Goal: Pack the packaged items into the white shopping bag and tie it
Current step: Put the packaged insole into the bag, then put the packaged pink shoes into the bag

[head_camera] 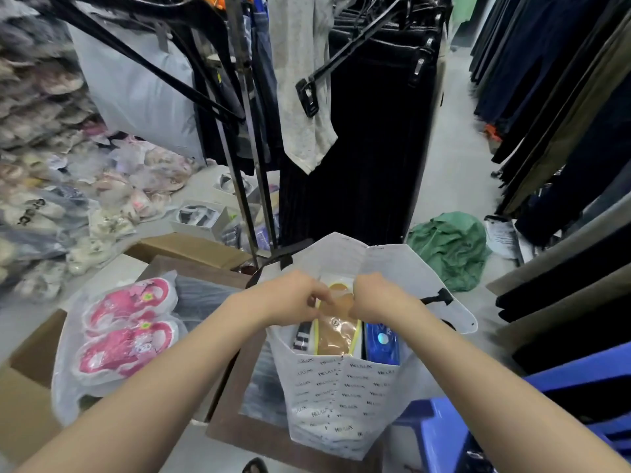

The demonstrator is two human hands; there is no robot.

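— Listing item one: white non-woven shopping bag with small printed lettering and black strap handles (341,397), standing open among cardboard cartons on the floor. Contents?

— Three packs visible inside: a tan insole-shaped item in clear yellow-edged wrap (336,336), a blue glossy packet (382,343) to its right, a black-and-white pack (302,336) to its left.

— State of the hands?

— Left hand (293,295) and right hand (375,295) meet over the bag's mouth, fingers curled; whether they pinch the tan pack's top or the bag's rim cannot be told.

— Progress?

— Packing looks well advanced. Tying not begun: the mouth gapes, handles hang loose. A clear-wrapped pair of pink children's sandals (129,329) lies outside, left of the bag.

— Premises?

— Stockroom floor, pale; heaps of bagged slippers (51,165) left, a rack of dark garments (375,131) ahead, a blue plastic stool (512,421) right.
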